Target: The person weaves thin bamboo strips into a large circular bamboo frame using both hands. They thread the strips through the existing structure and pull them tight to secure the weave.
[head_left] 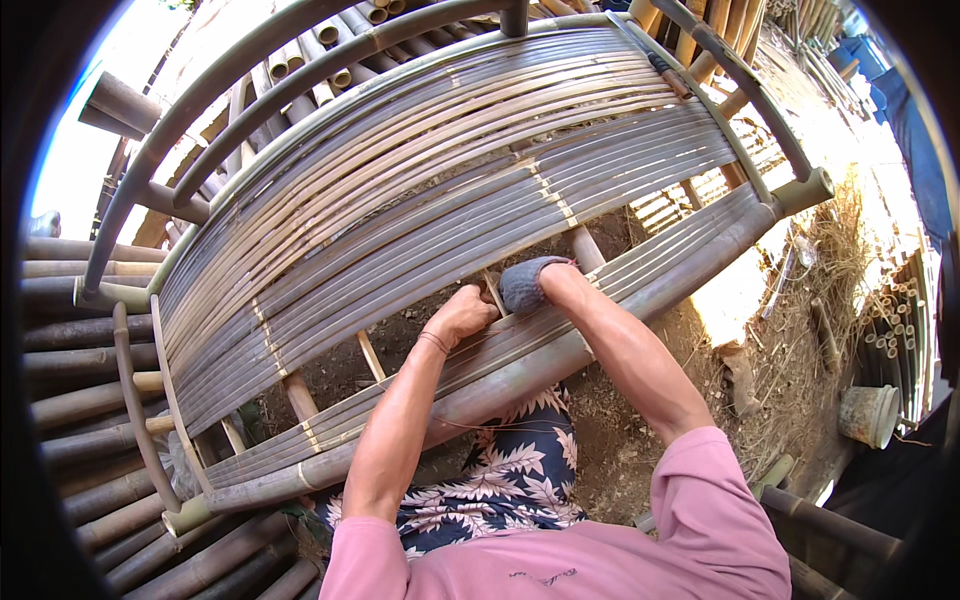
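At the front gap: both your hands are side by side over the bare soil (pixel 335 372) that shows between the wide panel of slats (pixel 420 235) and the narrow front slats (pixel 665 255).
Bench: the bamboo bench (pixel 690 270) stretches across in front of you, its front pole (pixel 505 393) just above your lap; the slats lie lengthwise on its crossbars.
Left hand: your bare left hand (pixel 466 314) rests at the front slats with its fingers curled in; you cannot tell from here whether they are clamped on a slat.
Right hand: your right hand (pixel 525 285), in a grey glove, dips toward the gap; its fingers are hidden, so whether they are apart or together cannot be told.
Thin crosspiece: a pale thin crosspiece (pixel 493 290) shows between your two hands, near both.
Step in hand: you seem to be fitting or fastening the front slats where they meet that crosspiece.
Next move: it likely calls for the left hand to steady the slats while the right works from the gap, minding sharp bamboo edges against your bare fingers.
Far corner: a wooden-handled tool (pixel 672 78) lies on the slats, well apart from your hands.
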Tool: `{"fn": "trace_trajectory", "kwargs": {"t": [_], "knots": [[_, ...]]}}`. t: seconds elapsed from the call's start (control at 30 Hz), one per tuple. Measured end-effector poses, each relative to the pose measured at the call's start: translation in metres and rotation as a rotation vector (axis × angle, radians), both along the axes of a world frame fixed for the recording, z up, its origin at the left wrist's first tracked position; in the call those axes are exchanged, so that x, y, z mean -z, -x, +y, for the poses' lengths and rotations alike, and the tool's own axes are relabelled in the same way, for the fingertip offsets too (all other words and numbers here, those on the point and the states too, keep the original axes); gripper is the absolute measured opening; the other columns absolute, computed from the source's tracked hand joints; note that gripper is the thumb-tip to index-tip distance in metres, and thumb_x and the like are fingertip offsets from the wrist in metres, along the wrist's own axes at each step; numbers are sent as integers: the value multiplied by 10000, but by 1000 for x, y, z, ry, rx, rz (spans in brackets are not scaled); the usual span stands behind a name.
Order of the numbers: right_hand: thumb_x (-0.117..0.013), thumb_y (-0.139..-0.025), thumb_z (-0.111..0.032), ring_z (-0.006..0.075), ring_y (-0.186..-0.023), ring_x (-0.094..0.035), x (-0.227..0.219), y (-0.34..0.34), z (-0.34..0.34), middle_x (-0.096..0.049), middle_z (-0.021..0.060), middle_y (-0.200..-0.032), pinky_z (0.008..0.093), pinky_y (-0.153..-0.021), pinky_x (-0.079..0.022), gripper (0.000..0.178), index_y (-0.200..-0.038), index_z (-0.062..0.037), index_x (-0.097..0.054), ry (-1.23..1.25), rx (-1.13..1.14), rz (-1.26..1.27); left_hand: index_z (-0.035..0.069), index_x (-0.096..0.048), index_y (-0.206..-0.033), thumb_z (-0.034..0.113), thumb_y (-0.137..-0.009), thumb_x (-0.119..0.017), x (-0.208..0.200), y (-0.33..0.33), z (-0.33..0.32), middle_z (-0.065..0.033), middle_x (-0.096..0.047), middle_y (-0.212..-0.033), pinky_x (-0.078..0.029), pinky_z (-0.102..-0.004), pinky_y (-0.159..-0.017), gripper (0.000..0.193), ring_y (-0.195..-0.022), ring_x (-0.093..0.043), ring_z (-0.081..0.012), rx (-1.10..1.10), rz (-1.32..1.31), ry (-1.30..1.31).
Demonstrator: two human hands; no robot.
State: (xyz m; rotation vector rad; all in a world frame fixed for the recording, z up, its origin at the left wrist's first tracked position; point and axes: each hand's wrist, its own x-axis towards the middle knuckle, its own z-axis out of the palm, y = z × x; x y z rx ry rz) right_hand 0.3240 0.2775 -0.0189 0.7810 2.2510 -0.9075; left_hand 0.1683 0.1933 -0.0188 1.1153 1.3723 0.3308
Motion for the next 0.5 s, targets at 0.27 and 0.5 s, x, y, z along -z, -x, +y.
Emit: {"fn": "trace_trajectory", "kwargs": {"t": [0.27, 0.5], "knots": [[-614, -851, -285, 355, -1117, -633, -39, -36, -37, -662, 203, -1214, 466, -985, -496, 402, -1197, -93, -685, -374, 371, 341, -12, -748, -944, 174, -861, -727, -16, 21, -28, -51, -721, -834, -504, -286, -750, 205, -789, -629, -127, -204, 66, -113], [-682, -817, -188, 379, -1251, -536, -71, -57, -97, -587, 194, -1326, 468, -1079, -420, 467, -1276, -109, -647, -599, 610, 844, 12, -751, -840, 139, -805, -757, -61, 9, -35, -43, -698, -871, -471, -250, -807, 132, -841, -613, -118, -323, -272, -76]]}}
